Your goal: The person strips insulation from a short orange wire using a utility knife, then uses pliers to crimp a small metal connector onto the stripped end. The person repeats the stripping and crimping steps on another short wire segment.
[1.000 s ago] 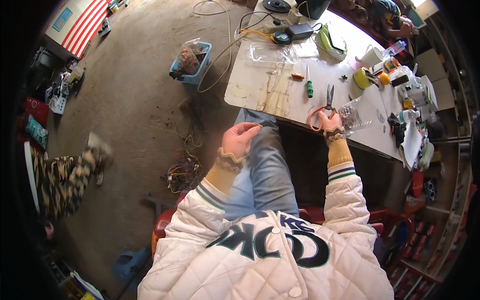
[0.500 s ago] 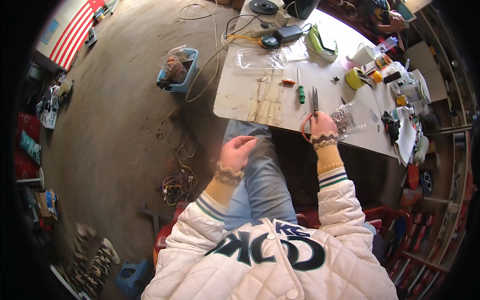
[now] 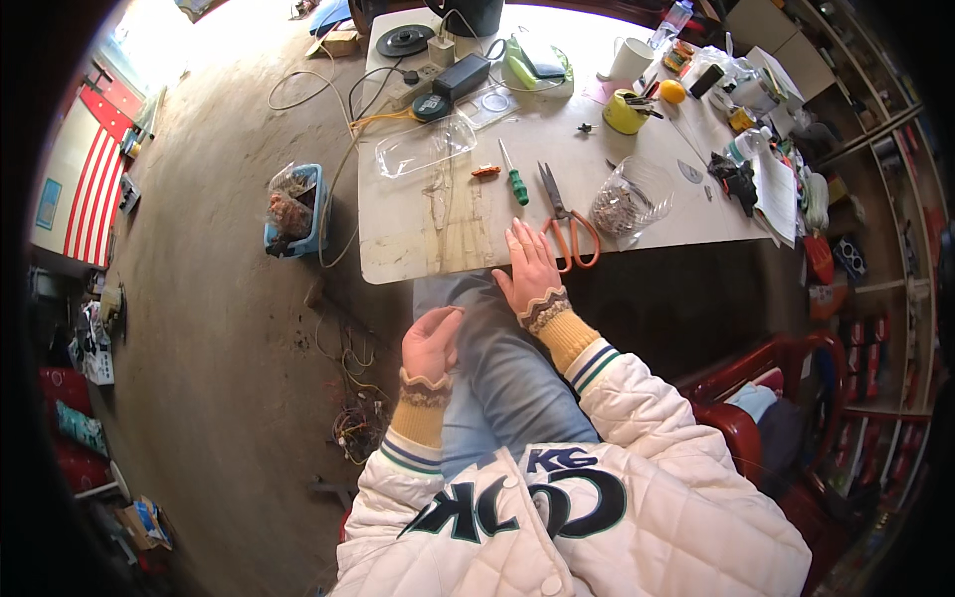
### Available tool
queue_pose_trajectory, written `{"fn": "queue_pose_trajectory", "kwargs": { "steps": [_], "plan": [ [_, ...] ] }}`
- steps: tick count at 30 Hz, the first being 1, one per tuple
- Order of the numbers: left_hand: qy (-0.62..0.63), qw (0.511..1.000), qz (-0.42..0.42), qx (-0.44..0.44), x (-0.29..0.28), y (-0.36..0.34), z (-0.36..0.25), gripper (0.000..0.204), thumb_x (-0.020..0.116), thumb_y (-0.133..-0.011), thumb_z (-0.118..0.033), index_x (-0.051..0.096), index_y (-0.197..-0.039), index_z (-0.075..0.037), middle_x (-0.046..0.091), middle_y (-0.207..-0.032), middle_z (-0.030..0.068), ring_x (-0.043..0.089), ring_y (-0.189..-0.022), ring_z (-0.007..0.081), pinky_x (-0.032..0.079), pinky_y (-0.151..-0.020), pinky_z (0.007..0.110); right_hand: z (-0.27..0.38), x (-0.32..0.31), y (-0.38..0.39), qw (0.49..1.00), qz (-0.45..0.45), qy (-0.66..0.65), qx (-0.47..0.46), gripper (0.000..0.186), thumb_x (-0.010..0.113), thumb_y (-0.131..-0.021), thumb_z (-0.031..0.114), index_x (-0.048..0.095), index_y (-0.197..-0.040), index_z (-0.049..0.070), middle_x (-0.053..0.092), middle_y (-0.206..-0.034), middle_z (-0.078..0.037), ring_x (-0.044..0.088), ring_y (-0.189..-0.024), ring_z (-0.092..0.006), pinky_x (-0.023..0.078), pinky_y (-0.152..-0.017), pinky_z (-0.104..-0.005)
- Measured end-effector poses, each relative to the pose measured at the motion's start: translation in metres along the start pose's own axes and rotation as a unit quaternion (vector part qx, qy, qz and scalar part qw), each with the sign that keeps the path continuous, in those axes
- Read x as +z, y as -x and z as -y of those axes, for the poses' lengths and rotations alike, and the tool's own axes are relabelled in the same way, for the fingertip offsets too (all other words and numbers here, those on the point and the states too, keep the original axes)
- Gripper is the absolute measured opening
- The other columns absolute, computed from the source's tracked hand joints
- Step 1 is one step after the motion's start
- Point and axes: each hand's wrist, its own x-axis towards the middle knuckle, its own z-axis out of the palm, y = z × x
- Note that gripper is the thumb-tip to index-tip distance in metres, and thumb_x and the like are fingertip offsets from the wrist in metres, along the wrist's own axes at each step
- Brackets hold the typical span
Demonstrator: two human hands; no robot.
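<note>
My right hand (image 3: 530,261) rests at the near edge of the white table (image 3: 398,244), fingers stretched out and holding nothing. Just right of its fingertips lie scissors (image 3: 560,213) with orange-red handles and dark blades. Over my lap, my left hand (image 3: 430,340) is closed in a pinch; whatever it may hold is too small to make out. A green-handled screwdriver (image 3: 517,187) lies beyond my right hand, with a small orange-red piece (image 3: 485,172) to its left. Right of the scissors stands a clear plastic tub (image 3: 625,204) with many small brownish bits inside.
A clear tray (image 3: 423,149), black adapter (image 3: 462,75), power strip and cords occupy the table's far left. Farther right are a yellow-green cup (image 3: 624,112) of tools, a white mug (image 3: 631,60) and clutter. A blue bin (image 3: 316,204) stands on the floor at left.
My right hand has let go of the scissors, which now lie on the table, and its fingers have spread. My left hand stays pinched over my lap. The view has shifted right.
</note>
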Motion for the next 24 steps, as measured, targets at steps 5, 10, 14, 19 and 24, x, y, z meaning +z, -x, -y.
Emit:
{"fn": "queue_pose_trajectory", "kwargs": {
  "steps": [5, 10, 14, 19, 24],
  "plan": [
    [-0.037, 0.998, -0.02, 0.049, 0.013, 0.019, -0.003, 0.012, 0.069, -0.093, -0.008, 0.07, -0.102, -0.001, 0.055, -0.067, -0.0074, 0.036, -0.047, -0.0002, 0.023, -0.04, 0.02, 0.035, -0.049, 0.004, 0.898, 0.092, -0.392, 0.174, 0.031, 0.066, -0.092, 0.006, 0.062, -0.121, -0.002, 0.069, -0.115, -0.014, 0.067, -0.108, -0.0221, 0.052, -0.095, -0.031],
    [-0.072, 0.986, -0.007, 0.149, 0.033, 0.052, -0.009, 0.014, 0.072, -0.091, -0.005, 0.072, -0.104, 0.001, 0.067, -0.084, -0.0026, 0.053, -0.071, 0.0008, 0.04, -0.062, 0.016, 0.071, -0.1, 0.022, 0.824, 0.14, -0.526, 0.158, 0.026, 0.07, -0.09, 0.002, 0.065, -0.115, -0.001, 0.067, -0.106, -0.007, 0.066, -0.099, -0.0127, 0.053, -0.09, -0.0272],
    [-0.182, 0.963, -0.035, 0.196, 0.044, 0.077, -0.017, 0.013, 0.074, -0.088, -0.009, 0.074, -0.1, -0.002, 0.047, -0.066, -0.0105, 0.035, -0.059, -0.0011, 0.025, -0.051, 0.019, 0.087, -0.119, 0.027, 0.866, 0.125, -0.468, 0.125, 0.022, 0.073, -0.085, -0.001, 0.067, -0.106, -0.002, 0.063, -0.097, -0.006, 0.065, -0.09, -0.0119, 0.053, -0.082, -0.0242],
    [-0.284, 0.926, -0.049, 0.244, 0.053, 0.104, -0.026, 0.015, 0.075, -0.088, -0.007, 0.074, -0.102, -0.002, 0.043, -0.065, -0.0126, 0.032, -0.057, -0.002, 0.024, -0.051, 0.018, 0.1, -0.137, 0.032, 0.887, 0.062, -0.442, 0.115, 0.013, 0.075, -0.08, 0.001, 0.071, -0.092, 0.001, 0.062, -0.085, -0.006, 0.06, -0.076, -0.0134, 0.048, -0.072, -0.025],
    [-0.295, 0.92, -0.029, 0.256, 0.06, 0.123, -0.034, 0.017, 0.075, -0.087, -0.006, 0.075, -0.103, -0.004, 0.048, -0.065, -0.0091, 0.033, -0.057, 0.0, 0.025, -0.05, 0.02, 0.107, -0.151, 0.037, 0.825, 0.021, -0.535, 0.181, 0.01, 0.069, -0.088, 0.001, 0.067, -0.097, 0.0, 0.065, -0.089, -0.004, 0.06, -0.079, -0.0098, 0.049, -0.075, -0.0235]
  ]
}}
